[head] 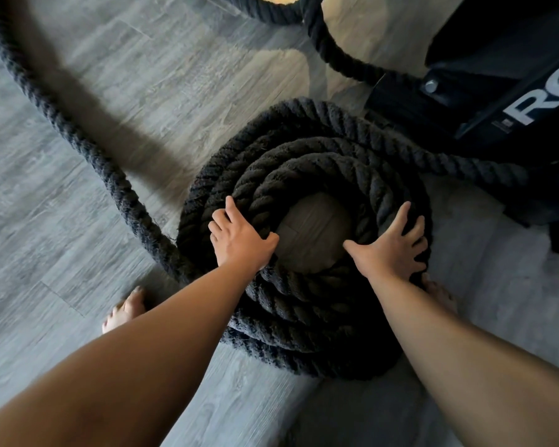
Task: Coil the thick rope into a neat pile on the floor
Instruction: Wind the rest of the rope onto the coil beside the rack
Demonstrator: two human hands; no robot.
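A thick black twisted rope lies in a round coil (307, 169) of several stacked loops on the grey floor, with a bare patch of floor in its middle. My left hand (239, 237) curls over the coil's inner left loop. Pressed flat on the right side of the coil is my right hand (391, 246), fingers spread. A loose length of the rope (62, 121) runs from the coil's left side up to the far left corner. Another length (465, 162) leaves the coil to the right.
A black metal frame base (484, 98) with white letters stands at the upper right, touching the coil. More rope (323, 43) curves at the top centre. My bare feet (123, 312) stand on either side of the coil on grey wood-look floor (175, 75).
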